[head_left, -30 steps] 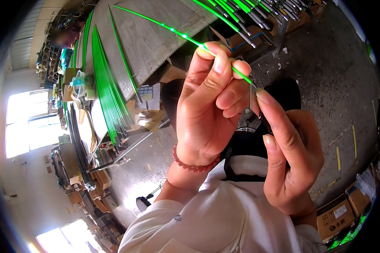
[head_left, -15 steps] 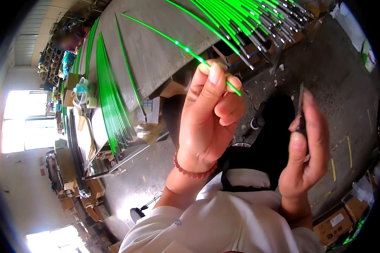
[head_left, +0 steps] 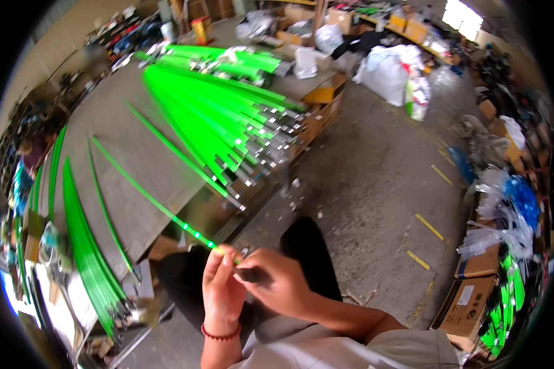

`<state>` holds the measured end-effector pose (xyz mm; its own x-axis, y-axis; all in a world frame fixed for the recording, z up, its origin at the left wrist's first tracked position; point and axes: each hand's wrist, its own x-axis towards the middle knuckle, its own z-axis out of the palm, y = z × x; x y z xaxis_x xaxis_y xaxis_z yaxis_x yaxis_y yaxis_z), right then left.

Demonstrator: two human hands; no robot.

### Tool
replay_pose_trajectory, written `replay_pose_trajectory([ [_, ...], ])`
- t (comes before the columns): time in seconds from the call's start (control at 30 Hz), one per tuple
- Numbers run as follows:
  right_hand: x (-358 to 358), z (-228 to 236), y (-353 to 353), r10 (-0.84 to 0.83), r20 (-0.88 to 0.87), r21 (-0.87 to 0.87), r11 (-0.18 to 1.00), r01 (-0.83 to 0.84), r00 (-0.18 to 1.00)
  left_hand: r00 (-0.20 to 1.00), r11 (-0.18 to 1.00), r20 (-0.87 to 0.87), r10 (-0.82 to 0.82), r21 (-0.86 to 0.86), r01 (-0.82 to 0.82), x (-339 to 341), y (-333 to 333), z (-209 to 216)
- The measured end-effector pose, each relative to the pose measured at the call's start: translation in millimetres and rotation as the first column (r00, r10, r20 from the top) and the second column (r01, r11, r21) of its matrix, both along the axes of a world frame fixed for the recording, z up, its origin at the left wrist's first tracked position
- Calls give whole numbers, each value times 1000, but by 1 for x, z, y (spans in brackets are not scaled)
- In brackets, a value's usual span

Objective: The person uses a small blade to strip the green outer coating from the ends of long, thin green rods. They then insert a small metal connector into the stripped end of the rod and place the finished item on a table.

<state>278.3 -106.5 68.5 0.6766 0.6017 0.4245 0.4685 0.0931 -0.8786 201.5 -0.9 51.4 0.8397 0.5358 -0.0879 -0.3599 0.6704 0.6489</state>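
My left hand (head_left: 224, 290), with a red bead bracelet at the wrist, is closed near the end of a thin bright green rod (head_left: 146, 194), pinching it between thumb and fingers. The rod runs up and away over the grey table. Close against those fingertips is my right hand (head_left: 280, 284), closed on a small knife (head_left: 254, 275) with a dark handle. Motion blur smears the knife, and its blade cannot be made out now. Where blade and rod end meet is hidden by the fingers.
On the grey table (head_left: 108, 117) lies a large fan of green rods (head_left: 194, 120) with dark and silver ends. A smaller bundle (head_left: 83, 246) lies at left. White sacks (head_left: 385, 74) stand at the far right; cardboard boxes (head_left: 468, 301) line the right side.
The view has swung to the right. My right hand has come in from the side with the knife to meet the left hand at the rod's end. The left hand still grips the rod.
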Motion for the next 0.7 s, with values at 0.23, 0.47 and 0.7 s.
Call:
replay_pose_trajectory([
  [0.23, -19, -6, 2, 66, -36, -118, 991, -70, 997, 999, 1000, -51, 0, -21, -1, -29, -5, -9],
  [0.47, -32, -7, 0, 99, -60, -136, 985, -107, 993, 999, 998, -45, -24, -59, 22, -44, -4, -12],
  [0.7, -27, -15, 4, 116, -70, -76, 990, -121, 991, 997, 995, -82, -15, -103, 6, -42, 0, -20],
])
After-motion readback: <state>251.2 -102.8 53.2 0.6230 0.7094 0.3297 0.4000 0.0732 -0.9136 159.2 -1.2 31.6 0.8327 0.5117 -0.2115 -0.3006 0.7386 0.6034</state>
